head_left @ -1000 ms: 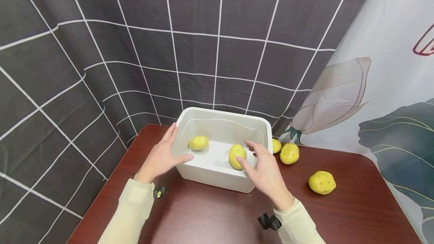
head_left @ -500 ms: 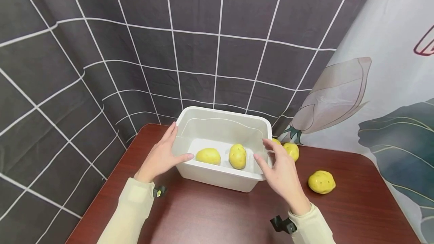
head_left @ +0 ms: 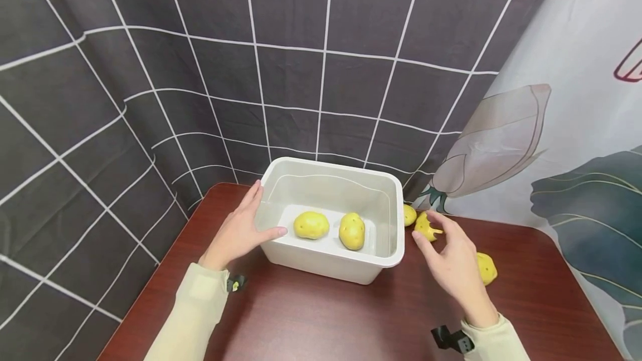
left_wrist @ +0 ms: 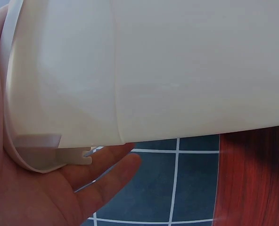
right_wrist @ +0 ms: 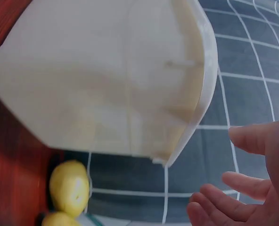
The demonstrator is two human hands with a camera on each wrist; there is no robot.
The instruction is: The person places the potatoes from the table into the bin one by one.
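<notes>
Head view: a pale grey-white bin [head_left: 321, 263], smooth-walled with rounded corners and a rolled rim, sits on the reddish-brown wood-grain tabletop [head_left: 311, 322], before a dark grey curtain [head_left: 291, 77] with a white grid. Two potatoes lie on its floor, apart: the left potato [head_left: 311, 225] is oblong and lies crosswise; the right potato [head_left: 352, 232] points front to back. Both are yellow, the right one marked with small dark eyes. Outside, right of the bin, are a rear potato [head_left: 409, 215], a middle potato [head_left: 423, 226] and an outer potato [head_left: 486, 269], the latter two partly covered by the right hand [head_left: 456, 261]. That hand's grip is spread and holds nothing; contact with the middle potato cannot be confirmed. The left hand [head_left: 238, 233] rests at the bin's left end, grip unclenched, thumb over the near rim.

Left wrist view: the bin's rim corner lies against the palm, fingers extended beyond it.

Right wrist view: thumb and fingers stand well apart. Two rounded yellow potatoes appear beside the bin, one cut by the frame.
</notes>
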